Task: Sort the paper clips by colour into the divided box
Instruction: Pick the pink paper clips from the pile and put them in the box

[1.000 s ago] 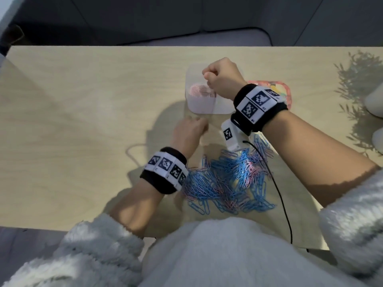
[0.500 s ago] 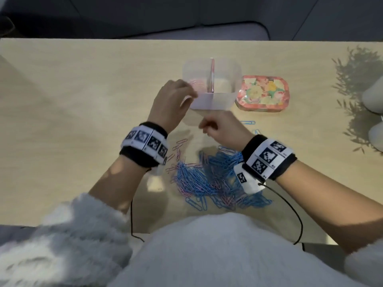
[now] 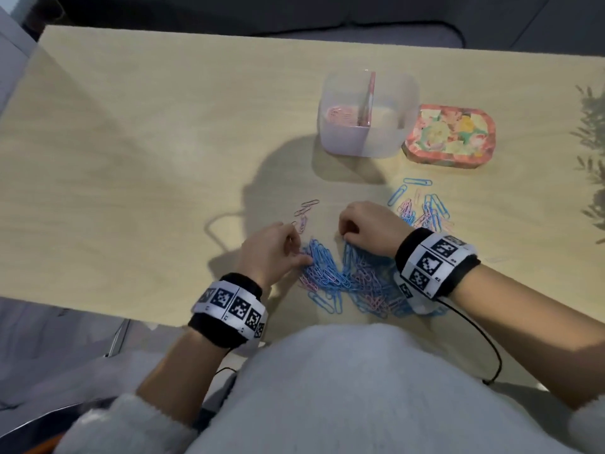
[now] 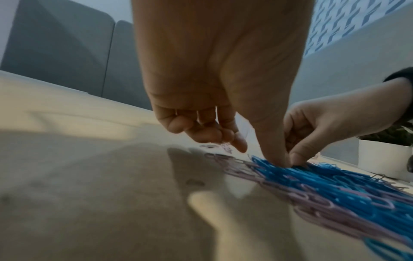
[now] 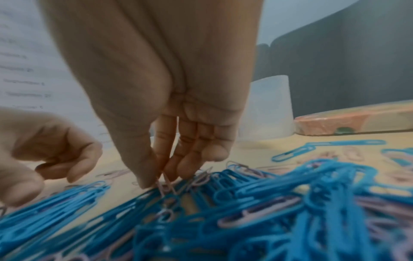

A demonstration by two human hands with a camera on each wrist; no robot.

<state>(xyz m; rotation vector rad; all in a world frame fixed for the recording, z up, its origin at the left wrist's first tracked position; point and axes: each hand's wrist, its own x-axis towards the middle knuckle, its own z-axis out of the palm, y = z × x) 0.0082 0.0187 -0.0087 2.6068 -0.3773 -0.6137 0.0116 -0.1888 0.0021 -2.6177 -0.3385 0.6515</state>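
Two-coloured paper clips point(image 3: 347, 276) (blue, pink) lie heaped; right hand point(image 3: 370, 229) pinches pink clips point(image 5: 164, 183), left hand point(image 3: 271, 250) loosely curled.

Pale matt wood table point(image 3: 163, 142); frosted translucent plastic box point(image 3: 386, 142); fluffy sleeve point(image 3: 124, 424)

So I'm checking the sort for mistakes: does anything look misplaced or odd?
Nothing is wrongly sorted. The divided box holds only pink clips, in its left compartment; the right one looks empty. Blue and pink remain mixed in the pile and the scatter beside it.
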